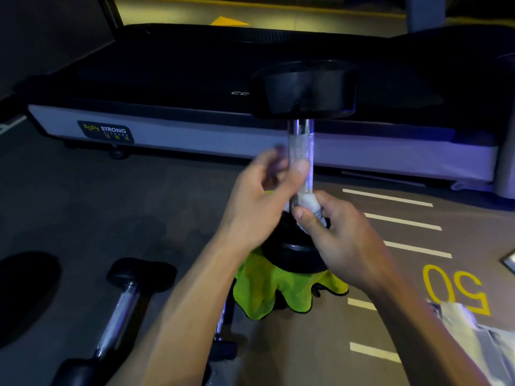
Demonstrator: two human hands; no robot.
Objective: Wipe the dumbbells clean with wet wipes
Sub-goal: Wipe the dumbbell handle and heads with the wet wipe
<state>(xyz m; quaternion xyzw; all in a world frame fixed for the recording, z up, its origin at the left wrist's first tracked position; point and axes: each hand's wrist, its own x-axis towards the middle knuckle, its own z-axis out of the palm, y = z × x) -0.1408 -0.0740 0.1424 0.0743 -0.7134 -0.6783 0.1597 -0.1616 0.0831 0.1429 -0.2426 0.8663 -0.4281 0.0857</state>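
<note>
A black-headed dumbbell (301, 140) stands upright on a yellow-green cloth (267, 291) on the floor, its chrome handle vertical. My right hand (338, 240) grips a white wet wipe (310, 202) wrapped round the bottom of the handle, just above the lower head. My left hand (260, 196) is at mid-handle with its thumb across the front of the bar and its curled fingers blurred on the left side. A second dumbbell (119, 310) lies on the floor at lower left. A third one (223, 327) is partly hidden under my left forearm.
A treadmill (195, 129) with a Body Strong label runs across the back. White floor stripes (404, 221) and a yellow number lie to the right. A crinkled silvery packet (473, 330) is at the lower right edge. A dark shape (25, 293) sits at far left.
</note>
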